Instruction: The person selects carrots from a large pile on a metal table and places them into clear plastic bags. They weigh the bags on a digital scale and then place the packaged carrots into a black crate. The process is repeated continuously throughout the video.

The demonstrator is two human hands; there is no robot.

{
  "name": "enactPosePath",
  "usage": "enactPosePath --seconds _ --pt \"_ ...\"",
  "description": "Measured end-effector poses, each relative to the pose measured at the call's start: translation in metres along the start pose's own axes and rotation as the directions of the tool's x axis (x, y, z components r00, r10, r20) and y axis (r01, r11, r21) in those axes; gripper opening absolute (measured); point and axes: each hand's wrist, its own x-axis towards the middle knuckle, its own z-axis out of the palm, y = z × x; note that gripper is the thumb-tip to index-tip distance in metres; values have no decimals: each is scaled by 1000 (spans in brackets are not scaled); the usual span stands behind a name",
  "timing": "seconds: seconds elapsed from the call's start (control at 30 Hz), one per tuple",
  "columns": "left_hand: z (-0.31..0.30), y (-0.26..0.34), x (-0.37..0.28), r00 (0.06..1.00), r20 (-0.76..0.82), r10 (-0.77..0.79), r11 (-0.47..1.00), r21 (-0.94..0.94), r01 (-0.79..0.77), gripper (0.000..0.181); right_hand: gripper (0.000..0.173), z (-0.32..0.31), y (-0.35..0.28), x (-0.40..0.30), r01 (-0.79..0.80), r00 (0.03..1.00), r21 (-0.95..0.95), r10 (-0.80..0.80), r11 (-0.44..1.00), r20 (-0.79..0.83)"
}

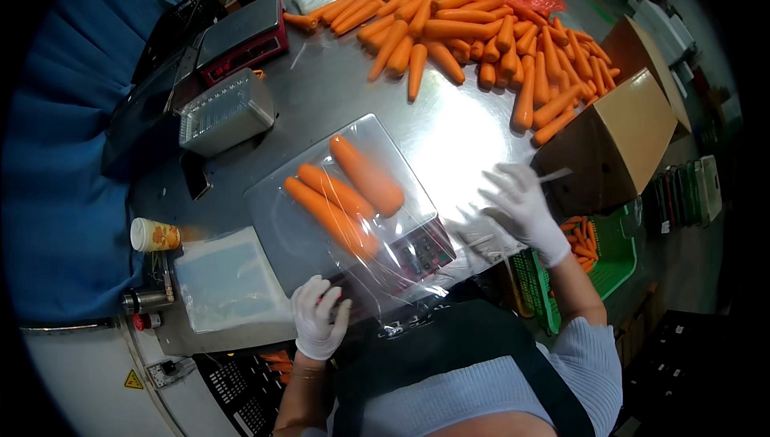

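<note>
Three carrots [340,214] lie in a clear plastic bag [385,274] on the metal pan of a digital scale [289,238]. The bag's loose end spreads over the scale's keypad [424,253] towards me. My left hand [319,317], in a white glove, is at the scale's near left corner, fingers apart and slightly curled, with nothing visible in it. My gloved right hand [520,208] is right of the scale, above the table edge, fingers spread and blurred. A thin pale strip [556,175] shows beside it; whether the hand touches it, I cannot tell.
A large carrot pile [481,28] covers the table's far side, beside a cardboard box [631,130]. At left are stacked clear plastic trays [225,112], a second scale [240,34], a phone [195,175], a paper cup [154,235] and flat bags [231,280]. A green crate [619,256] holds carrots below.
</note>
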Motion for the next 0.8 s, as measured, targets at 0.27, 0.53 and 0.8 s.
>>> enactPosePath --seconds 0.27,0.53,0.8 --pt "18 -8 14 990 66 124 979 -171 -111 9 23 50 1 62 333 930 652 -351 682 -108" --pt "32 9 0 485 318 -814 210 -617 758 13 39 61 -23 62 -760 649 596 234 261 724" --pt "27 27 7 332 500 -800 -81 -638 766 8 33 48 -28 64 -729 649 466 292 500 702"
